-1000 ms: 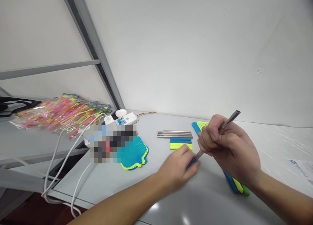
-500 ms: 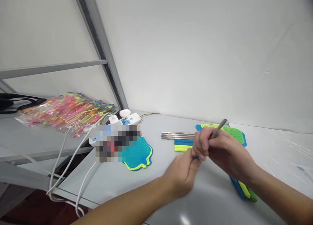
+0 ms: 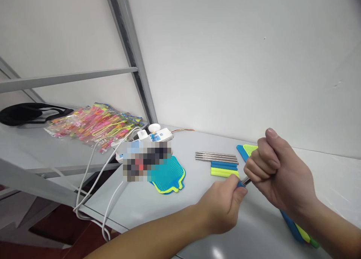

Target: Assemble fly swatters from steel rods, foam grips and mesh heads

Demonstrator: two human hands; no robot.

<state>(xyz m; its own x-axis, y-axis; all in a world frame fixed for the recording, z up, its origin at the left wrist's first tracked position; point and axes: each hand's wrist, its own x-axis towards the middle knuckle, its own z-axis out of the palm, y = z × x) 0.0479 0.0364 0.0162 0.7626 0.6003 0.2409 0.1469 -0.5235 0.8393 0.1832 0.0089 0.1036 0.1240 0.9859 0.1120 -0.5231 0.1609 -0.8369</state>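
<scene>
Both hands at work, near right: the left hand (image 3: pixel 218 206) pinches a blue soft-looking tube (image 3: pixel 240 184) between thumb and curled fingers, while the right hand (image 3: pixel 283 172) closes in a fist around a slim silver metal rod (image 3: pixel 246 180). Just a short stretch of rod shows between them, meeting the tube's end, tube and rod held up over the pale grey desk (image 3: pixel 141 204). Looks like the tube is being worked along the rod; how far it has gone, the fingers hide. What's called for now? Firm grips, I'd judge, and the two kept in line.

Beyond the left hand, silver rods (image 3: pixel 216 156) lie side by side, with blue tubes (image 3: pixel 224 165) and yellow-green tubes (image 3: pixel 225 172) on their near side. Behind the right fist, flat perforated mesh pieces (image 3: pixel 250 150) peek out. Over left, a stack of blue and yellow-green perforated heads (image 3: pixel 177 172), partly blurred out!
</scene>
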